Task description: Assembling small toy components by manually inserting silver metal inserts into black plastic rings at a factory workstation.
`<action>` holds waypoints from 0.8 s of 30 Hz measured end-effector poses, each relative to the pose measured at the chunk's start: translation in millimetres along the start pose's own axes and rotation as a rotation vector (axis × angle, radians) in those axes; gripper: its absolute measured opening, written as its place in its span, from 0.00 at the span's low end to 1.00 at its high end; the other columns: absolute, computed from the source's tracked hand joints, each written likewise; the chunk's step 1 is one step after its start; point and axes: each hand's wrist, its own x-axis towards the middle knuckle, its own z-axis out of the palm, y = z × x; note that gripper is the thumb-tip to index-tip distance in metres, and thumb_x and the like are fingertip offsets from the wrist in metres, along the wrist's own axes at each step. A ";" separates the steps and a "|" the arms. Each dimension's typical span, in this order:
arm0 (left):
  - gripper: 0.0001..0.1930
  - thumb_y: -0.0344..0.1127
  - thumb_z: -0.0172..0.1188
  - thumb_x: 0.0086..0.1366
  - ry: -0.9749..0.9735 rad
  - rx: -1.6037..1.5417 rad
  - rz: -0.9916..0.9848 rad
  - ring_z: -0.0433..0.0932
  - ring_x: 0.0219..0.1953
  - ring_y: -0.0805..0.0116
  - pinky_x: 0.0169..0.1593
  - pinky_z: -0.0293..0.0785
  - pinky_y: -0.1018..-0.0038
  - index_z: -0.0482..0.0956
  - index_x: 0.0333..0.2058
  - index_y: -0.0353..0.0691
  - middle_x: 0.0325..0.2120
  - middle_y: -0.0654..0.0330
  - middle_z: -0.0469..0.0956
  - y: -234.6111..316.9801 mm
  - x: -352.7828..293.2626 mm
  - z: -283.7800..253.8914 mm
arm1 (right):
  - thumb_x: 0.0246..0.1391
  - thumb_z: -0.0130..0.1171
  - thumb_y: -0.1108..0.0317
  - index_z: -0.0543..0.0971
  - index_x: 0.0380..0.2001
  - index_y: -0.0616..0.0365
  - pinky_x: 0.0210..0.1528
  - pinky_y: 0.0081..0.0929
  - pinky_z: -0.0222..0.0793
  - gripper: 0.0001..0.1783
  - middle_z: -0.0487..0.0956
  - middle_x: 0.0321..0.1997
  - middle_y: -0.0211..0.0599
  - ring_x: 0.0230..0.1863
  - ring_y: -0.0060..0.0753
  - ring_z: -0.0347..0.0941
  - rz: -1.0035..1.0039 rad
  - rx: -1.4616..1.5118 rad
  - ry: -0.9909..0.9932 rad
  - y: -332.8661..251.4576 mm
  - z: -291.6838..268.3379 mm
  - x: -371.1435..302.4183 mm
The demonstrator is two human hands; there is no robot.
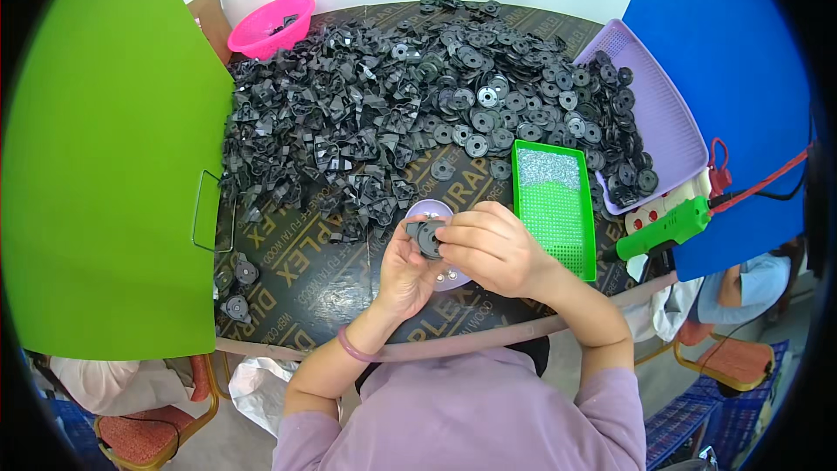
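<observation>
Close to the table's front edge, my left hand (pixel 404 277) is closed round a dark grey round plastic part (pixel 428 239) with a hole in its middle. My right hand (pixel 495 249) has its fingers pinched against the right side of that part; whether they also hold something small is hidden. Partly covered by both hands, a pale lavender dish (pixel 426 208) lies beneath them with a few small shiny pieces in it. Just right of my right hand stands a bright green tray (pixel 589 249) with many small silvery metal pieces at its far end.
Black angular plastic parts (pixel 305 113) heap up at the left, and round black discs (pixel 514 103) at the right. A lavender basket (pixel 667 113), green power screwdriver (pixel 667 228) and power strip lie right. A pink basket (pixel 292 10) stands far left. Green (pixel 113 166) and blue panels (pixel 732 78) flank the table.
</observation>
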 end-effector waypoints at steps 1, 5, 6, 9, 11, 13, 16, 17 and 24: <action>0.32 0.42 0.66 0.50 0.001 0.001 0.000 0.72 0.49 0.66 0.51 0.74 0.65 0.60 0.51 0.43 0.48 0.58 0.69 -0.3 0.2 -0.7 | 0.36 0.62 0.71 0.76 0.31 0.62 0.40 0.34 0.68 0.14 0.76 0.41 0.40 0.43 0.38 0.72 0.000 0.001 0.001 -1.3 -0.2 0.2; 0.32 0.41 0.67 0.49 0.005 0.018 0.013 0.71 0.49 0.67 0.50 0.74 0.66 0.61 0.51 0.43 0.47 0.59 0.70 -0.3 -0.9 -2.5 | 0.39 0.57 0.71 0.76 0.31 0.63 0.41 0.35 0.69 0.11 0.76 0.41 0.41 0.43 0.39 0.73 -0.021 -0.102 -0.056 -6.0 -0.8 3.0; 0.32 0.40 0.67 0.49 0.004 0.022 0.010 0.71 0.49 0.68 0.51 0.73 0.67 0.61 0.51 0.43 0.47 0.59 0.70 -0.2 -1.1 -2.3 | 0.39 0.56 0.71 0.76 0.31 0.63 0.42 0.35 0.69 0.11 0.76 0.41 0.41 0.43 0.38 0.73 -0.014 -0.103 -0.077 -6.3 -0.7 2.9; 0.32 0.39 0.68 0.49 0.003 0.019 0.014 0.71 0.50 0.67 0.51 0.73 0.66 0.62 0.51 0.43 0.47 0.59 0.70 -1.6 -1.4 -1.6 | 0.39 0.56 0.71 0.76 0.31 0.63 0.42 0.36 0.69 0.12 0.76 0.42 0.41 0.44 0.39 0.73 -0.004 -0.059 -0.087 -4.7 1.3 -2.1; 0.32 0.38 0.68 0.49 0.012 0.038 0.028 0.71 0.50 0.66 0.51 0.73 0.66 0.62 0.51 0.43 0.47 0.58 0.70 -2.1 -2.2 -2.6 | 0.39 0.56 0.71 0.76 0.31 0.63 0.42 0.35 0.69 0.12 0.76 0.42 0.41 0.44 0.39 0.73 0.002 -0.061 -0.092 -4.8 1.9 -1.5; 0.32 0.38 0.68 0.48 0.022 0.058 0.043 0.71 0.50 0.66 0.51 0.73 0.65 0.63 0.50 0.42 0.48 0.58 0.70 -2.1 -2.3 -3.5 | 0.39 0.56 0.71 0.76 0.31 0.63 0.43 0.35 0.69 0.12 0.76 0.42 0.41 0.44 0.38 0.73 0.007 -0.062 -0.097 -4.8 2.5 -1.9; 0.29 0.36 0.66 0.52 0.003 0.080 0.067 0.69 0.52 0.65 0.52 0.72 0.65 0.62 0.51 0.42 0.50 0.56 0.68 2.3 -2.7 1.3 | 0.39 0.56 0.70 0.76 0.32 0.62 0.43 0.35 0.69 0.13 0.76 0.42 0.41 0.44 0.39 0.73 -0.003 -0.089 -0.121 -5.7 2.9 -3.4; 0.27 0.34 0.63 0.55 0.009 0.088 0.024 0.69 0.52 0.65 0.52 0.71 0.65 0.62 0.52 0.41 0.51 0.55 0.67 9.9 -4.1 9.9 | 0.39 0.58 0.70 0.76 0.33 0.63 0.43 0.35 0.69 0.14 0.76 0.42 0.40 0.45 0.39 0.72 0.007 -0.087 -0.130 -5.8 2.1 -2.3; 0.16 0.25 0.54 0.60 0.274 0.648 -0.043 0.74 0.44 0.71 0.49 0.73 0.73 0.70 0.48 0.34 0.45 0.58 0.72 71.4 -25.8 20.1 | 0.36 0.67 0.69 0.76 0.39 0.59 0.43 0.36 0.67 0.22 0.74 0.46 0.42 0.44 0.44 0.71 0.183 0.194 -0.089 -11.2 -17.9 -13.2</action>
